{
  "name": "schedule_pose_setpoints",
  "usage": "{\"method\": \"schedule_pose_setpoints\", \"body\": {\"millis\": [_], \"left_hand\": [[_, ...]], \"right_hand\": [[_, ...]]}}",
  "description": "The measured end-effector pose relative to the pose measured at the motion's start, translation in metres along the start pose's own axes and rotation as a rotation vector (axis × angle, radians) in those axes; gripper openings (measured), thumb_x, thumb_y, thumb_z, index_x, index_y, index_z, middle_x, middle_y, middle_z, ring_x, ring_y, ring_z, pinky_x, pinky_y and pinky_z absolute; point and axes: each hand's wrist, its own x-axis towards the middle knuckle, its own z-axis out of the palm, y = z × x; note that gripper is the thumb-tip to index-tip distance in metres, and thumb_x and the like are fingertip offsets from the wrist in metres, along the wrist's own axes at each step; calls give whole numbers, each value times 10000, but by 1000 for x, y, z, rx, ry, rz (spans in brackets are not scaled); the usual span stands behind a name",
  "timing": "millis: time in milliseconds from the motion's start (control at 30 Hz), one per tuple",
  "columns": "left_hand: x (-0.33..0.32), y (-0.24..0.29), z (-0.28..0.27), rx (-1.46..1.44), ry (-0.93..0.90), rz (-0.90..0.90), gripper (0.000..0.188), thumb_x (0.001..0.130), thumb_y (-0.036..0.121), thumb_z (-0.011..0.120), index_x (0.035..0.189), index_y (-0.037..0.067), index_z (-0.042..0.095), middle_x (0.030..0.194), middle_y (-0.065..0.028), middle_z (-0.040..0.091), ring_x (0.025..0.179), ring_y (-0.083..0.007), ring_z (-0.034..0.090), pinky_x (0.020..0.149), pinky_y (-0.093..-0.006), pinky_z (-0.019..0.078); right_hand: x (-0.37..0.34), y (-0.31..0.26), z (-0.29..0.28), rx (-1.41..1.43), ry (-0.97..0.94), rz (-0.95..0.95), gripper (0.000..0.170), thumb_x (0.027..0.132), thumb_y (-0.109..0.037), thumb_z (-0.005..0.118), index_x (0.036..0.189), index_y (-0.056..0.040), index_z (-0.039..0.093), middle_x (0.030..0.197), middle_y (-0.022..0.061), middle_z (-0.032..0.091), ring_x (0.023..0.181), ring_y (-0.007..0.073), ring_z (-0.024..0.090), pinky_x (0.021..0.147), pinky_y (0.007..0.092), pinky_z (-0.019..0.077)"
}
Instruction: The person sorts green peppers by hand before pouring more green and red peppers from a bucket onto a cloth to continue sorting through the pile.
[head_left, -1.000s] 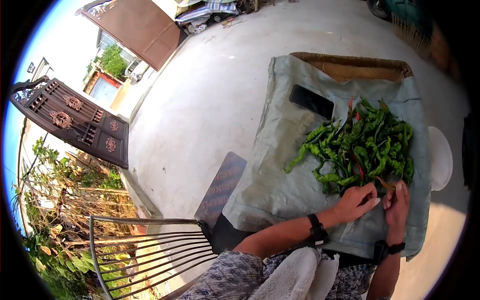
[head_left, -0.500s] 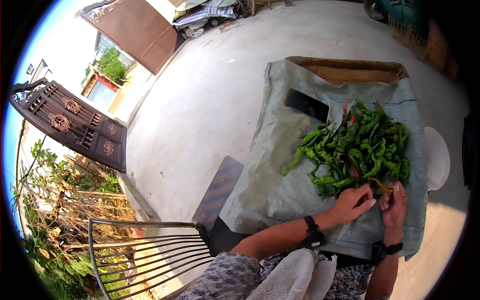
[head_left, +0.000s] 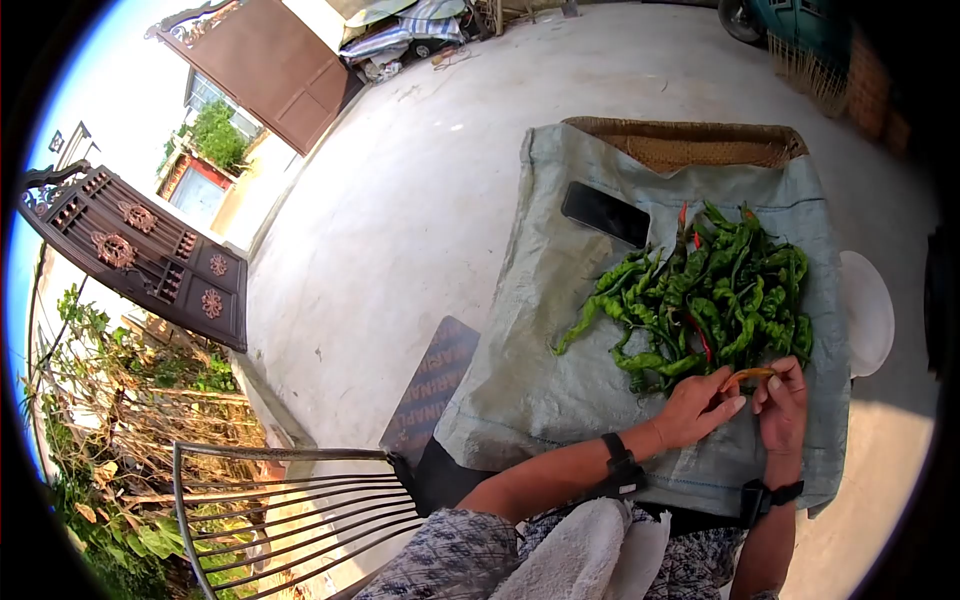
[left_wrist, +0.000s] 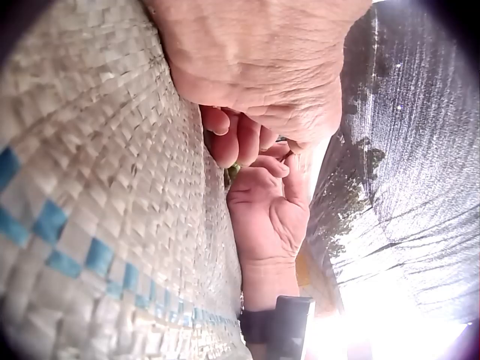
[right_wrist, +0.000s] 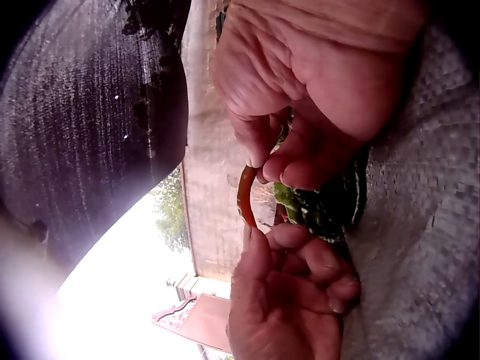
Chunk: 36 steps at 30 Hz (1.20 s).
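Note:
An orange-red chili pepper (head_left: 748, 375) spans the gap between my two hands, just over the near edge of a pile of green chili peppers (head_left: 720, 290). My left hand (head_left: 697, 410) pinches one end with thumb and finger. At the other end, my right hand (head_left: 783, 408) grips it between its fingertips. In the right wrist view the chili (right_wrist: 247, 196) looks slightly curved, with the left hand (right_wrist: 289, 300) below it. The left wrist view shows the right hand (left_wrist: 266, 210) beyond the left one, and the chili is mostly hidden there.
A grey-green woven sack (head_left: 560, 390) lies under the pile, over a wicker basket (head_left: 690, 150). A black phone (head_left: 606, 214) rests on it behind the peppers. To the right is a white round object (head_left: 866, 315); a metal-barred rack (head_left: 300, 520) stands at lower left.
The orange-red chili has come up from beside the pile and now stretches between both hands. The right hand has risen slightly, and the whole view has shifted a little.

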Motion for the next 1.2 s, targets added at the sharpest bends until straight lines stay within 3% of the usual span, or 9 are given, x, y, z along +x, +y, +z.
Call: {"method": "schedule_pose_setpoints", "body": {"millis": [133,233,300,533,700,833,933,1033,1200], "left_hand": [[0,-1,1,-66,4,-3,282,1099,311,681,1071,44,597,781,-50,660,651,-159,618,614,-347,478],[0,0,1,-70,8,-4,280,1108,312,675,1073,47,594,763,-45,644,643,-154,604,608,-348,470],[0,1,1,-92,12,-9,278,1116,312,668,1076,48,591,745,-39,632,638,-154,599,605,-347,464],[-3,-10,5,-286,27,-110,354,1158,293,614,1371,38,492,987,-57,631,779,-121,613,659,-321,524],[-2,-6,2,-252,3,-105,420,1165,248,598,1482,23,441,1073,-73,617,822,-114,606,687,-313,537],[-2,-7,2,-253,-14,-110,393,1162,240,600,1448,14,453,1036,-70,622,803,-118,610,685,-312,534],[-1,-8,3,-240,-18,-101,369,1160,244,607,1411,12,466,989,-64,625,771,-123,609,679,-316,526],[-1,-10,3,-222,-18,-88,354,1159,258,614,1377,13,479,953,-58,628,746,-126,607,671,-321,516],[-1,-7,2,-218,-16,-94,356,1156,276,623,1362,17,493,945,-57,633,737,-120,606,665,-319,508]], "right_hand": [[2,2,-7,23,-81,45,130,1098,-179,698,1151,-87,621,909,44,680,684,127,588,578,290,466],[-1,4,-10,70,42,137,154,1133,-241,671,1131,-94,625,875,46,676,642,135,577,562,296,462],[0,5,-19,54,-7,162,171,1143,-261,661,1132,-95,625,882,49,680,629,134,573,555,299,458],[0,5,2,-90,1,39,196,1152,-293,651,1134,-101,618,870,41,669,621,125,564,552,294,454],[0,4,-7,18,12,137,157,1118,-222,697,1147,-89,620,883,49,666,653,120,576,567,292,477],[-1,3,-15,65,-16,186,149,1102,-195,714,1136,-89,615,886,45,664,670,119,582,572,291,483],[-2,6,5,-126,41,61,185,1132,-260,677,1097,-96,600,863,31,654,655,118,570,564,298,465],[0,7,2,-191,-56,27,190,1128,-263,684,1097,-95,600,875,33,658,659,117,573,572,299,474],[-1,4,-11,27,-3,187,173,1075,-181,751,1135,-87,618,908,35,659,678,122,594,598,289,506]]}}
